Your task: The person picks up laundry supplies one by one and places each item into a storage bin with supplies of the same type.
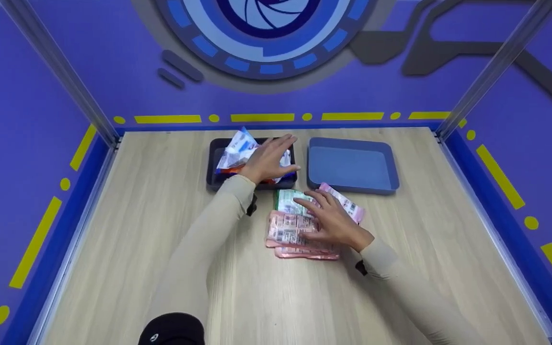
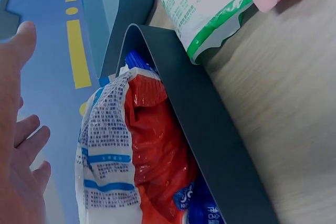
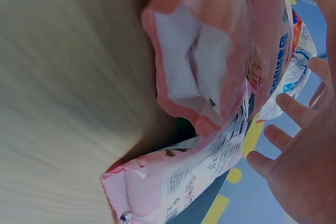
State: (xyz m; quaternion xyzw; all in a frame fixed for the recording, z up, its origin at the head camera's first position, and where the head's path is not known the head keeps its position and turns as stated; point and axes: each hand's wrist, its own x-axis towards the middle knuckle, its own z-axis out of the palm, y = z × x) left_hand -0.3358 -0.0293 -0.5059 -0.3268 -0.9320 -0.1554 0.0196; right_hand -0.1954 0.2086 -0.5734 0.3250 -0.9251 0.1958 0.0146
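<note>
My left hand (image 1: 270, 159) is spread over the dark tray (image 1: 212, 179) at the back. In that tray lie white, blue and red plastic packets (image 1: 236, 152); the left wrist view shows a red and white packet (image 2: 157, 145) against the tray wall, with the hand's fingers apart from it. My right hand (image 1: 334, 220) hovers with parted fingers over a pile of packets on the table: pink packets (image 1: 288, 230), a green and white packet (image 1: 288, 200) and a pink and white packet (image 1: 355, 210). In the right wrist view the fingers hold nothing.
A blue-grey tray (image 1: 352, 165) with nothing in it stands right of the dark tray. Blue panels (image 1: 113, 72) with yellow marks wall in the wooden table (image 1: 161, 167) at the back and sides. A black rounded object (image 1: 173, 328) shows at the bottom edge.
</note>
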